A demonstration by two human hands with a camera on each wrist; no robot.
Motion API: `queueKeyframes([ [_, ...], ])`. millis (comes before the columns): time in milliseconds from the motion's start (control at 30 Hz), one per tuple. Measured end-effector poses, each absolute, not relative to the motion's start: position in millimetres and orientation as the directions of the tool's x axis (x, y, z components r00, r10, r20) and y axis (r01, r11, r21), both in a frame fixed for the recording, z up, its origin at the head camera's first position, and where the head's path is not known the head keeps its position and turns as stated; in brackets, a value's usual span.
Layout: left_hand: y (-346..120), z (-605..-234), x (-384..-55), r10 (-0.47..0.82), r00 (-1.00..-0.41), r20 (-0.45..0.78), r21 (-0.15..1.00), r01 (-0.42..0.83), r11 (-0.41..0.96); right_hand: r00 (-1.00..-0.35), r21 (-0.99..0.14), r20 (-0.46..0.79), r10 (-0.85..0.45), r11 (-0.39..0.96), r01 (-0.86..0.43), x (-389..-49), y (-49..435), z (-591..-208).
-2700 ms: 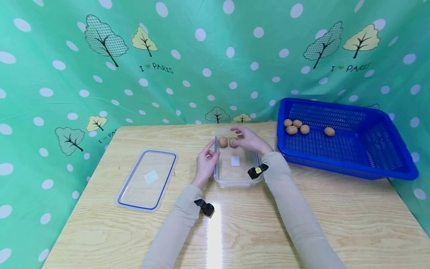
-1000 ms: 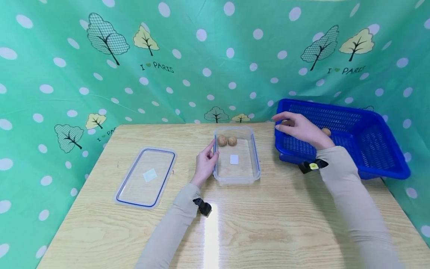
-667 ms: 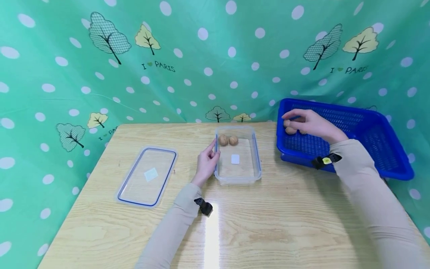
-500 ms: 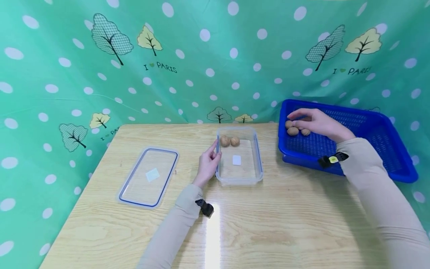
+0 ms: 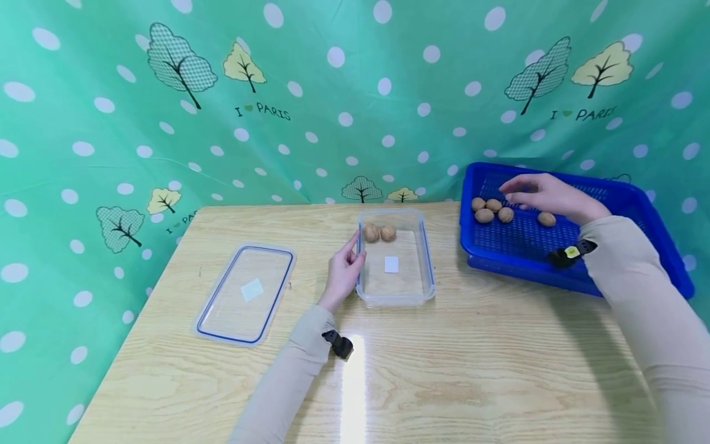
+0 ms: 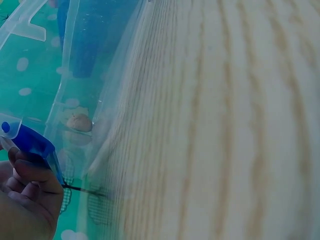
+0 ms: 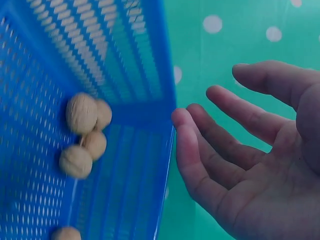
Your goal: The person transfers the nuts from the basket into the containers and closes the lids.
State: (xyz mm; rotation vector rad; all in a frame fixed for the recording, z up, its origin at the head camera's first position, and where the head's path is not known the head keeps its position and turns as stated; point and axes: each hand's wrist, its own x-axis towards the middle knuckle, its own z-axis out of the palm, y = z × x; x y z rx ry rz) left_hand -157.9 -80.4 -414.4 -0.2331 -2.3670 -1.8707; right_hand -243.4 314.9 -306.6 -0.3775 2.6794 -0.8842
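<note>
Five walnuts [image 5: 484, 216] lie in the blue basket [image 5: 516, 269] as the right hand [image 5: 546, 195], drawn back from a cluster of four, comes away empty.
With none lifted, the clear box [image 5: 396, 299] holds just two walnuts [image 5: 388, 233], the left hand [image 5: 341, 271] gripping its side. The right wrist view bares what the head view hides, a vacant palm, thumb and fingers apart; the left wrist view shows curled fingers at a blue latch [image 6: 34, 144].

Long pale-beige fabric sleeves [image 5: 287, 379]; small black strapped wrist camera [image 5: 341, 345] at 6 o'clock, another [image 5: 561, 258] at 3, yellow marking [image 5: 572, 251].
</note>
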Motion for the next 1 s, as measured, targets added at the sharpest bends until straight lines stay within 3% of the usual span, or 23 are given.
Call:
queueKeyframes([
  [300,-81,-416,-159,0.059,-0.978,0.2,0.95,0.208,0.235,-0.916,-0.546,-0.272,-0.294,0.831,-0.105,-257,344,-321],
  [1000,-82,-418,-160,0.051,-0.981,0.187,0.953,0.194,0.231,-0.949,-0.634,-0.276,-0.151,0.771,0.062,-268,389,-368],
])
